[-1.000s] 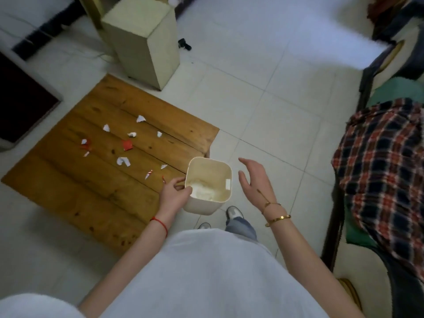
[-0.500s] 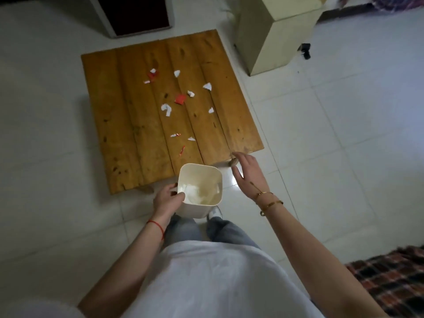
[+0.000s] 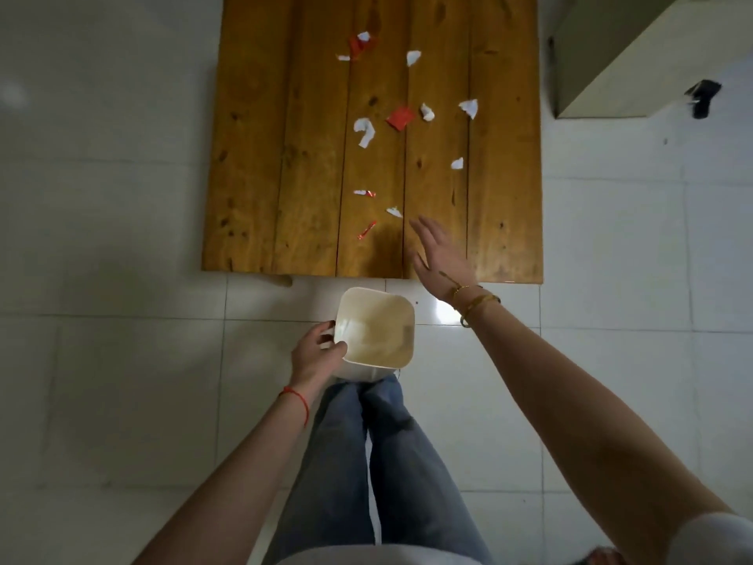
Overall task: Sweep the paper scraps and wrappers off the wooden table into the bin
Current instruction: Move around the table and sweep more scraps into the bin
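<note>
A person stands at the near edge of a low wooden table (image 3: 260, 157), the left hand (image 3: 315, 354) clamped on the rim of a cream bin (image 3: 377, 332) held just off that edge, apparently to catch what is swept over. The right hand (image 3: 442, 254) reaches over the near edge, fingers spread and empty. Paper scraps and wrappers (image 3: 401, 118) (white and red) lie scattered from centre to far edge.

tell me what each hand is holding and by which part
The left hand grips the bin by its rim corner; the right hand is open, holding nothing.
</note>
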A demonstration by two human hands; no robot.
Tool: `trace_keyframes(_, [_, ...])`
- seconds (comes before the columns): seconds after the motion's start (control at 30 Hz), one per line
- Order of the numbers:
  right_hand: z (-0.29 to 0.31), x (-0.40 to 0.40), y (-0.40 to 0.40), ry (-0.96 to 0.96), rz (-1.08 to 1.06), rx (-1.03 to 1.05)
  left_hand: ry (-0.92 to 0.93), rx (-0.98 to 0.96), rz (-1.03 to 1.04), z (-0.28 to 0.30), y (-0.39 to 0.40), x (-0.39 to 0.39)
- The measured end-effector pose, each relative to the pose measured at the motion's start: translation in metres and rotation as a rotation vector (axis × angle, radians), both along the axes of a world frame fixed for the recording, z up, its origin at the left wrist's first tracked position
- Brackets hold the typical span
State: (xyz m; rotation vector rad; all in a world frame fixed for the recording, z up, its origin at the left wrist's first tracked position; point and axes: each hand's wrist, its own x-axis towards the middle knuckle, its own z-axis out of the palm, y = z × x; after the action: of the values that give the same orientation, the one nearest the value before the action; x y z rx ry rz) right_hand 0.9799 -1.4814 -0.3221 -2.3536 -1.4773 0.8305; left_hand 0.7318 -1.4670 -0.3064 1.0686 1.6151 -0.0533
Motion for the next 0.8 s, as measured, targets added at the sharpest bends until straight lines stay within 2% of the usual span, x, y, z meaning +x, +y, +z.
trace_keyframes(0.43, [-0.110, 0.005, 0.072, -0.030, 0.197, -0.011, 0.067, -0.036, 0.022, -0.107, 0.020, -0.004])
trace_keyframes(0.57, [-0.122, -0.001, 0.066, -0.090, 0.255, 0.030, 0.056, -0.049, 0.045, -0.121, 0.021, -0.001])
trace_keyframes(0.8, [-0.121, -0.019, 0.029, -0.033, 0.449, 0.051, -0.006, -0.097, 0.146, -0.128, 0.020, 0.009])
